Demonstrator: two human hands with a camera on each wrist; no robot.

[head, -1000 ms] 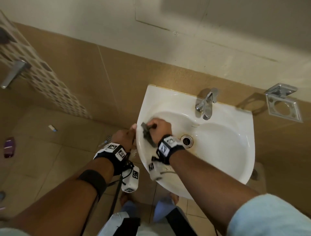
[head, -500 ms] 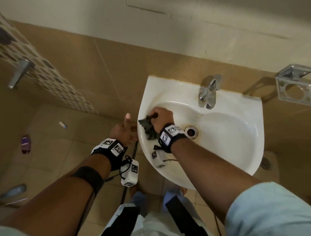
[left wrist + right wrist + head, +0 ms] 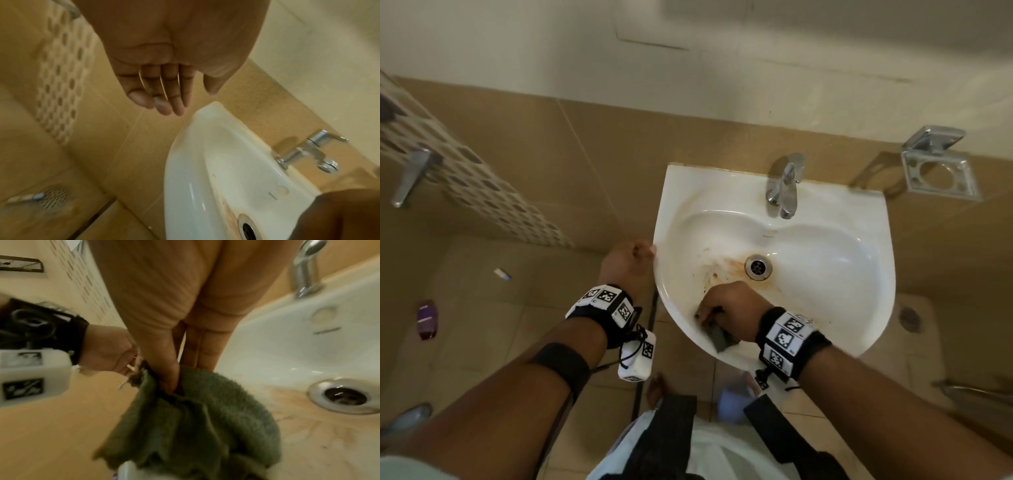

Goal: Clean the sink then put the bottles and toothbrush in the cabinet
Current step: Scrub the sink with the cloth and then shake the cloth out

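The white sink (image 3: 873,222) has brown stains around its drain (image 3: 757,267). My right hand (image 3: 710,310) grips a dark green cloth (image 3: 718,337) and presses it on the basin's near left wall, close to the front rim. In the right wrist view the thumb and fingers pinch the bunched cloth (image 3: 205,418) beside the sink (image 3: 308,318). My left hand (image 3: 635,255) hangs at the sink's left rim, fingers (image 3: 164,104) loosely curled and holding nothing. A purple bottle (image 3: 427,318) lies on the floor at far left.
A chrome tap (image 3: 784,186) stands at the back of the sink. An empty chrome holder (image 3: 938,171) is fixed to the wall at right. A small white item (image 3: 502,274) lies on the floor tiles. A floor drain (image 3: 54,197) sits left of the sink.
My right hand has dragged the cloth from the basin's far left side down to the near front wall. The left hand stays by the left rim.
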